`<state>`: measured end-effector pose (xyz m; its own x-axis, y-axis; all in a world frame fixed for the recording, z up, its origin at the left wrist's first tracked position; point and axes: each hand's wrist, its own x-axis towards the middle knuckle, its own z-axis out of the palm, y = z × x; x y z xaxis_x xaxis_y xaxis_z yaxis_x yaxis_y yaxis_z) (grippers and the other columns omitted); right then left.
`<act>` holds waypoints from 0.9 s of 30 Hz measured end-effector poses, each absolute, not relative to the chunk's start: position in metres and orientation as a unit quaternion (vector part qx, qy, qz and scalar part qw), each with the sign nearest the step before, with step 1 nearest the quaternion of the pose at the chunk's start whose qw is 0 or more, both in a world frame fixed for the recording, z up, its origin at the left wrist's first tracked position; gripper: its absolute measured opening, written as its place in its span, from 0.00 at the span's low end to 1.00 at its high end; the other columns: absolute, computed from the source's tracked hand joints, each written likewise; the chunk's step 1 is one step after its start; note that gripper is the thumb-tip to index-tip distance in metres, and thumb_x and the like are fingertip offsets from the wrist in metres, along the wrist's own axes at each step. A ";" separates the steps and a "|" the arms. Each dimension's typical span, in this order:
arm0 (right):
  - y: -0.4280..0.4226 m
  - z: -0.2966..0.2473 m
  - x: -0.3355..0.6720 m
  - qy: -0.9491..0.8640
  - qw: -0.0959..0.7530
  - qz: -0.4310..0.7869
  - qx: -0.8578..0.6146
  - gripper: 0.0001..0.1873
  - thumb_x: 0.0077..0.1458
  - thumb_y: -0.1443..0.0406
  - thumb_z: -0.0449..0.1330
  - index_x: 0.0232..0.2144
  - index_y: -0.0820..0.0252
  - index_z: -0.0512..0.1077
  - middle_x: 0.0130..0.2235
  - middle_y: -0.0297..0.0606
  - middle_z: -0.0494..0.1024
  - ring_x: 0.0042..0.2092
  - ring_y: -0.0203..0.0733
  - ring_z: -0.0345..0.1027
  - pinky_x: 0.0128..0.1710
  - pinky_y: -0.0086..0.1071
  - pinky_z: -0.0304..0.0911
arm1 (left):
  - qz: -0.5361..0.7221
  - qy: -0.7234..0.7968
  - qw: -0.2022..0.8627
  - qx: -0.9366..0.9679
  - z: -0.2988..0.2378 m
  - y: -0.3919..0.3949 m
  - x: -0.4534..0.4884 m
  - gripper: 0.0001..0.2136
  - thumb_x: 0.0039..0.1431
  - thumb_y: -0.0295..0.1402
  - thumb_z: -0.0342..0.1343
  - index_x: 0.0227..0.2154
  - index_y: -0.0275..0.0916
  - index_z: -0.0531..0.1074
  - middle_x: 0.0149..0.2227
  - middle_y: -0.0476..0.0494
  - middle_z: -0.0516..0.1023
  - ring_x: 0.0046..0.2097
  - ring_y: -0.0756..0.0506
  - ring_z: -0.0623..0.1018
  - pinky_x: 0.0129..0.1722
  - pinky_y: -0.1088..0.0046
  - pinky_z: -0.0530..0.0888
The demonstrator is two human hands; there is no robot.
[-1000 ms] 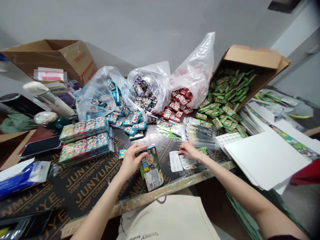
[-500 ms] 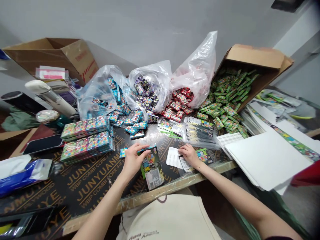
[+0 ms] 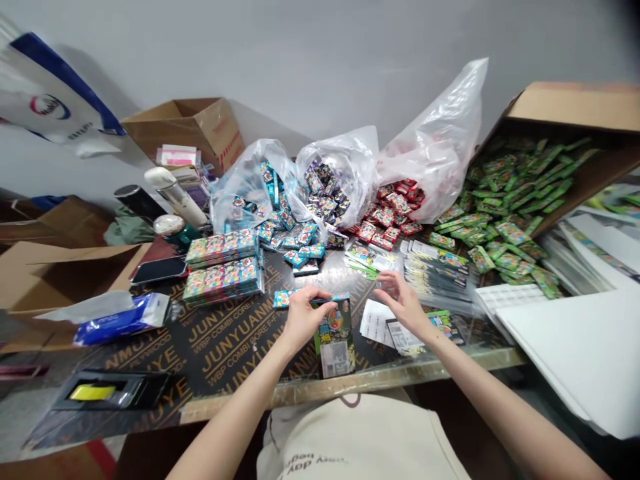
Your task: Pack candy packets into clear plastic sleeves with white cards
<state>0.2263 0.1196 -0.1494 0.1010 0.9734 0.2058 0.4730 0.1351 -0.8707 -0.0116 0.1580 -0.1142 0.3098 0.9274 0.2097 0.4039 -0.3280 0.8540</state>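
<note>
My left hand [image 3: 306,312] pinches the top edge of a black printed pouch [image 3: 337,343], which has a colourful logo and a pale panel. A small blue packet [image 3: 283,299] lies just left of that hand, and a strip of blue shows at the pouch's top. My right hand [image 3: 406,303] hovers with fingers apart over white label sheets [image 3: 375,323], and I see nothing in it. Beneath its wrist is another printed pouch [image 3: 403,339], partly covered by the arm. Farther back lie a stack of flat black pouches [image 3: 437,277] and some green-edged ones [image 3: 370,259].
Clear bags spill blue packets [image 3: 305,240], purple packets [image 3: 325,190] and red packets [image 3: 393,217] along the back. Green packets [image 3: 510,200] fill a tipped carton at right. Stacked multicoloured packs [image 3: 223,273], a phone [image 3: 159,270] and a blue wipes pack [image 3: 123,320] are left. White sheets [image 3: 580,340] lie right.
My right hand has lifted off the label sheet and its fingers have spread. The left hand keeps its pinch on the pouch. The view has turned left, showing more cartons there.
</note>
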 end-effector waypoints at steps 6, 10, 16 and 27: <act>0.129 -0.116 0.160 -0.593 0.507 0.405 -0.476 0.21 0.49 0.64 0.59 0.47 0.54 0.60 0.32 0.34 0.73 0.34 0.38 0.69 0.37 0.34 0.65 | 0.380 0.439 0.339 0.740 -0.112 0.152 -0.012 0.03 0.46 0.30 0.60 0.25 0.38 0.74 0.26 0.47 0.76 0.30 0.48 0.73 0.31 0.72 0.68; 0.125 -0.122 0.155 -0.582 0.531 0.382 -0.484 0.18 0.50 0.64 0.59 0.44 0.55 0.63 0.28 0.33 0.73 0.32 0.37 0.69 0.35 0.34 0.64 | 0.386 0.427 0.334 0.746 -0.111 0.149 -0.013 0.02 0.46 0.30 0.60 0.24 0.38 0.73 0.26 0.46 0.76 0.30 0.48 0.73 0.32 0.72 0.68; 0.128 -0.116 0.156 -0.556 0.520 0.433 -0.482 0.22 0.45 0.62 0.63 0.44 0.55 0.62 0.27 0.31 0.73 0.29 0.37 0.68 0.31 0.32 0.65 | 0.395 0.414 0.344 0.745 -0.114 0.148 -0.013 0.03 0.48 0.31 0.59 0.26 0.38 0.73 0.27 0.46 0.75 0.31 0.47 0.74 0.33 0.72 0.69; 0.139 -0.085 0.176 -0.692 0.423 0.288 -0.510 0.12 0.54 0.61 0.55 0.41 0.57 0.68 0.34 0.37 0.73 0.37 0.40 0.66 0.38 0.34 0.60 | 0.375 0.383 0.333 0.776 -0.105 0.140 -0.020 0.04 0.52 0.28 0.54 0.29 0.39 0.74 0.33 0.43 0.74 0.36 0.47 0.74 0.37 0.70 0.69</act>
<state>0.1760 0.1389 -0.0848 -0.1229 0.9485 0.2918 0.4622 0.3149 -0.8290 -0.0204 0.1398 -0.1048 0.4256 0.8437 0.3271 0.3448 -0.4854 0.8034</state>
